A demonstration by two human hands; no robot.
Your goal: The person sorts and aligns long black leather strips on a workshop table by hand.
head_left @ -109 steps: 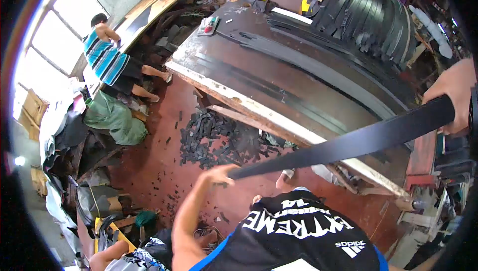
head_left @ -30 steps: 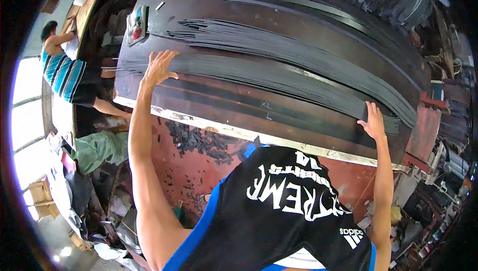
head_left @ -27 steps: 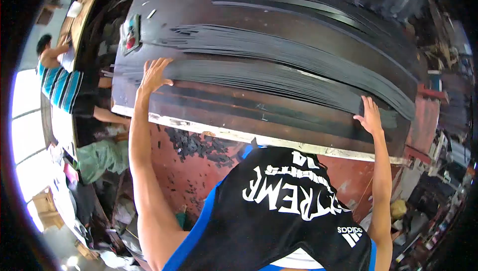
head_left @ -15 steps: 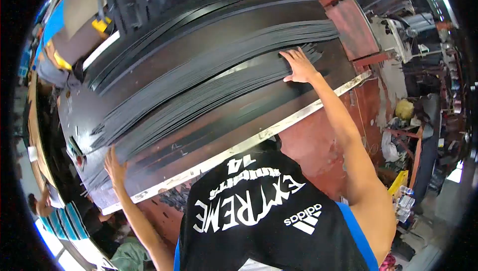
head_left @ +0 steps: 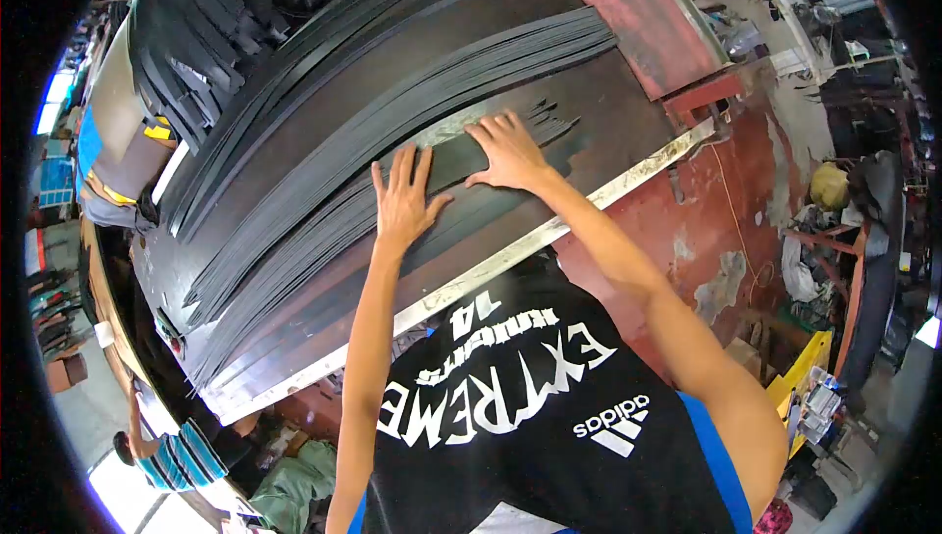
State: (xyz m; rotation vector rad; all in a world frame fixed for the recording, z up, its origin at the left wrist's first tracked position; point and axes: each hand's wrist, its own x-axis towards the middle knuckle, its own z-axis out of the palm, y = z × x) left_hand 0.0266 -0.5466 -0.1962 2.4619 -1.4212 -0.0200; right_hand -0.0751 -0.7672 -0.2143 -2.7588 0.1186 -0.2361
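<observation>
Long thin black strips lie in bundles across a dark table (head_left: 628, 92). My left hand (head_left: 402, 205) rests with spread fingers on the nearer bundle (head_left: 304, 240), around its middle. Close to its right, my right hand (head_left: 508, 151) lies palm down on the same bundle, fingers apart, with loose strip ends fanning out beyond it. A wider bundle (head_left: 392, 107) curves along the far side of both hands. The surfaces under my palms are hidden.
A red metal block (head_left: 653, 19) stands at the table's right end. The pale table edge (head_left: 471, 289) runs near my body. More black strips (head_left: 216, 33) hang at the upper left. A person in a striped shirt (head_left: 186, 457) is at the lower left.
My left hand has moved from the left end of the nearer bundle to its middle. My right hand has shifted left along the bundle. The view has also shifted.
</observation>
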